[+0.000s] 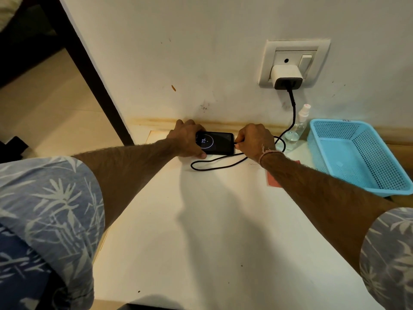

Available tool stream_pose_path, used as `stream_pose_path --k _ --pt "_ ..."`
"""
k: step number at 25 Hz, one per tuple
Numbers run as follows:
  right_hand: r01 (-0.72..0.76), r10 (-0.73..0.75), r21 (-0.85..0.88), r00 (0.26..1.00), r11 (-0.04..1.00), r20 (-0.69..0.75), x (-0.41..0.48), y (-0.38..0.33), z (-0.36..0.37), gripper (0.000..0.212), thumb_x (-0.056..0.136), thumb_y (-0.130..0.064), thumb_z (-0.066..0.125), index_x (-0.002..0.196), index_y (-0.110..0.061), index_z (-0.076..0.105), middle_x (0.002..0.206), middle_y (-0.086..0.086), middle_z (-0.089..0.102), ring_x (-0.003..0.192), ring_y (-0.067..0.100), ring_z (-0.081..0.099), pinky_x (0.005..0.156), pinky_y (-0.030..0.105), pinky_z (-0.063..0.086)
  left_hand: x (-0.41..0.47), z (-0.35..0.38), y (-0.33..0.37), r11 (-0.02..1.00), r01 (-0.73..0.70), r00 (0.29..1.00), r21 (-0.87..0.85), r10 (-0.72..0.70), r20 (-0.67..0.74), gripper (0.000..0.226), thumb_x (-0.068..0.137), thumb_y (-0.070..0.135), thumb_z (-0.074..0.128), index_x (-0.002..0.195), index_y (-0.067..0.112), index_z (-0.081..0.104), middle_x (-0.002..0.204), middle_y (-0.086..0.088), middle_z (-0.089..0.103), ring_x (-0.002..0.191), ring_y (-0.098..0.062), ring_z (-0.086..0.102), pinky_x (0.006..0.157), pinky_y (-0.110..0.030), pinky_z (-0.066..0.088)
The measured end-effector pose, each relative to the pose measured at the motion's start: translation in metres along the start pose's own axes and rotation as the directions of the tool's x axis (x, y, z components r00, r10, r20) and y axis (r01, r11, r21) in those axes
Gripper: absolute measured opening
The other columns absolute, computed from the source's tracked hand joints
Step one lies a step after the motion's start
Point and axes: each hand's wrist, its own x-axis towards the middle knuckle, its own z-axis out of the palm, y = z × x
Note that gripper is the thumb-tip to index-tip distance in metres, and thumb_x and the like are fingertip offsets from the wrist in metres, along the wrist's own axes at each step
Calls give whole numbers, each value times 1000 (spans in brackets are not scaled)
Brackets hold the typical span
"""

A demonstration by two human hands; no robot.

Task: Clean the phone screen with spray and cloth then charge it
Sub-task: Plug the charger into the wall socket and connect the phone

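Observation:
A black phone [218,143] lies flat on the white table [201,220] close to the wall, its screen lit with a ring and the number 73. My left hand [186,139] grips the phone's left end. My right hand [253,139] pinches the plug of the black cable [214,164] at the phone's right end. The cable loops over the table and rises to a white charger [286,77] in the wall socket [292,61]. A clear spray bottle [297,128] stands upright by the wall, right of my right hand. A red cloth [273,179] shows partly under my right forearm.
A light-blue plastic basket [357,153] sits at the table's right side, beside the bottle. The wall runs right behind the phone. A dark frame [89,70] slants down at the left, with floor beyond the table's left edge.

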Motion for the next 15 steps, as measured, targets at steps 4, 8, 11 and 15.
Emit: stream_pose_path --k 4,8,11,15 --pt "-2 2 -14 1000 1000 -9 0 0 0 9 82 -19 73 90 -19 75 97 5 71 94 25 64 85 36 53 1 1 -1 1000 -2 1000 -1 2 -4 83 70 41 88 142 22 50 135 -7 50 128 -32 36 102 -44 43" --pt "7 -7 -23 1000 1000 -6 0 0 0 9 82 -20 73 91 -19 75 98 4 71 95 25 64 85 36 53 2 2 -1 1000 -2 1000 -7 2 -7 84 69 40 89 141 23 50 134 -6 50 128 -31 36 100 -43 43" --pt "13 -13 -24 1000 1000 -6 -1 -1 0 9 82 -20 74 90 -18 75 97 4 72 94 24 64 85 35 53 3 2 -2 1000 -7 1000 -4 7 -4 83 69 40 88 140 23 50 134 -5 50 127 -31 36 100 -44 43" --pt "13 -14 -23 1000 1000 -7 -1 0 0 10 82 -20 74 91 -18 75 98 4 72 95 24 64 86 37 53 3 4 -2 1000 -19 1000 13 19 0 84 70 41 87 141 22 48 135 -6 49 127 -31 35 100 -45 42"
